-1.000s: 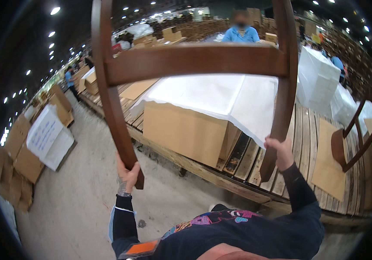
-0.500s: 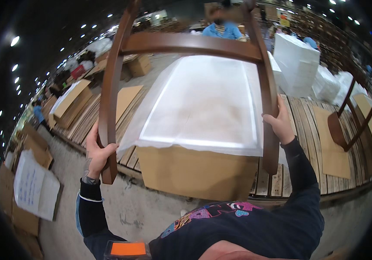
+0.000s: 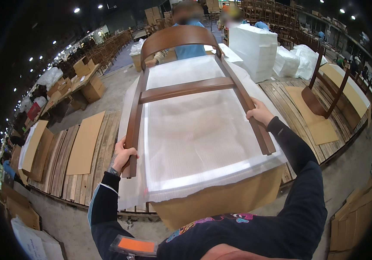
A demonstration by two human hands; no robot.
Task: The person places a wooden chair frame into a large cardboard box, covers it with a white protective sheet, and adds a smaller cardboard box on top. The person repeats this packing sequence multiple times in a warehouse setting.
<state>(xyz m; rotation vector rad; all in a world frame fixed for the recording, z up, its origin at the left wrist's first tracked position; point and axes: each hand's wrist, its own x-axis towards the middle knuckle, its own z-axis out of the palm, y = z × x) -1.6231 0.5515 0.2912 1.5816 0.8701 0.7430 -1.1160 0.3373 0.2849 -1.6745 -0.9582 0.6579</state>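
Observation:
A dark brown wooden chair back frame (image 3: 190, 83) spans from my hands to a curved top rail at the far end, with a crossbar between its two legs. My left hand (image 3: 124, 157) is closed around the near part of the left leg. Around the right leg, a bit farther from its end, my right hand (image 3: 261, 112) is closed too. Below the frame lies a sheet of white translucent foam wrap (image 3: 194, 143), draped over an open cardboard box (image 3: 220, 197). Whether the frame touches the wrap I cannot tell.
A co-worker in blue (image 3: 190, 51) stands at the far end, one hand near the top rail. Wooden slat pallets (image 3: 103, 151) flank the box, with a flat cardboard piece (image 3: 86, 145) on the left. Another brown chair frame (image 3: 324, 97) stands at right. White foam stacks (image 3: 253, 52) rise behind.
The frame has come down and tipped away from me, over the wrapped box, so its curved top rail now shows. Both my hands kept their hold. My view has shifted, and the co-worker appears closer.

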